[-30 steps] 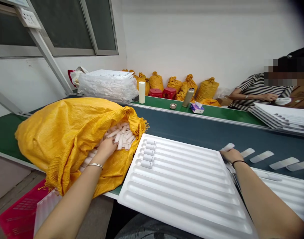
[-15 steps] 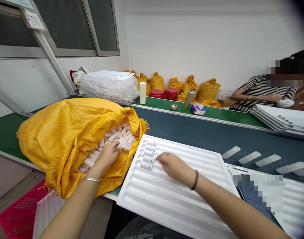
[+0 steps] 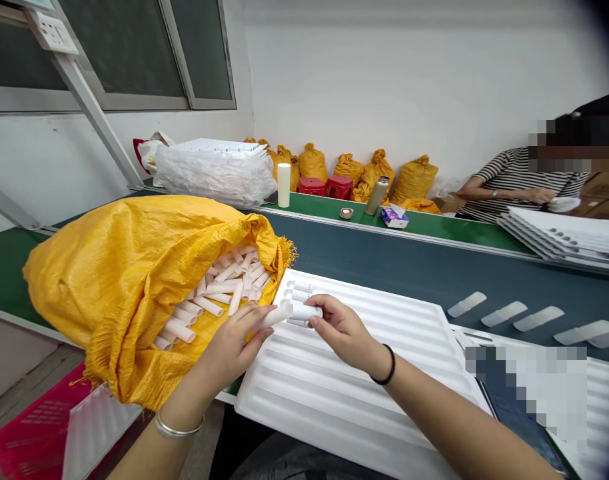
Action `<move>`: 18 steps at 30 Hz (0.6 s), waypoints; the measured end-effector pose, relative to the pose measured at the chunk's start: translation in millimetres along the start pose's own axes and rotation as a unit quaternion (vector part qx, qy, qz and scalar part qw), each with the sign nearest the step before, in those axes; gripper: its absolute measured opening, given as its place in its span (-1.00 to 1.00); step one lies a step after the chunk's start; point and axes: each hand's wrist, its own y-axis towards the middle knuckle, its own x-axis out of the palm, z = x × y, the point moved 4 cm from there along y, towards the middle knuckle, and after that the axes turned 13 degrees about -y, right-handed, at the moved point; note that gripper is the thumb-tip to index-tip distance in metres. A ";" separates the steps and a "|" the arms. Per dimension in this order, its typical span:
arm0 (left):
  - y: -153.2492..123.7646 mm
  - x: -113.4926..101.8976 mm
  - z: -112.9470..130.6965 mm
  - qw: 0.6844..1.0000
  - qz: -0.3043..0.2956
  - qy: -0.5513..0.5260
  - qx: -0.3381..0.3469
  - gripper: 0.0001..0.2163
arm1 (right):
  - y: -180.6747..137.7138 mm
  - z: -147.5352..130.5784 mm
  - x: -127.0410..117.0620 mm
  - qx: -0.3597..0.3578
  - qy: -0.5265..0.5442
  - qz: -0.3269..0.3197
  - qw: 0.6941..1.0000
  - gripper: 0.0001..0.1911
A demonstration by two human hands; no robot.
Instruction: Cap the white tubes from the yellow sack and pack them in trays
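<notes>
My left hand (image 3: 242,333) pinches a plain white tube (image 3: 276,316) above the tray's left side. Between the fingertips of my right hand (image 3: 340,330) is a printed tube (image 3: 304,311), pale with small dark print. The two tubes meet end to end; whether one enters the other I cannot tell. Beneath them lies a white grooved tray (image 3: 364,400), with a few printed tubes (image 3: 300,287) in its upper left grooves, partly hidden by my hands. Left of it, a yellow woven sack (image 3: 129,260) gapes open on a heap of white tubes (image 3: 209,305).
Several translucent pieces (image 3: 504,313) lie on the dark belt (image 3: 384,260). Beyond it stand a flask (image 3: 377,195), a tissue box (image 3: 394,217) and a white cylinder (image 3: 283,185). A co-worker (image 3: 519,180) sits behind stacked trays (image 3: 564,233). A red crate (image 3: 29,420) is lower left.
My left hand has come out of the sack with a white tube. My right hand has taken up a printed tube from the tray, and both tubes now meet.
</notes>
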 end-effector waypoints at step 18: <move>-4.1 23.9 58.1 0.956 0.052 0.175 0.230 -0.56 | -24.7 -9.5 -27.4 0.061 0.078 -0.064 0.993 -0.71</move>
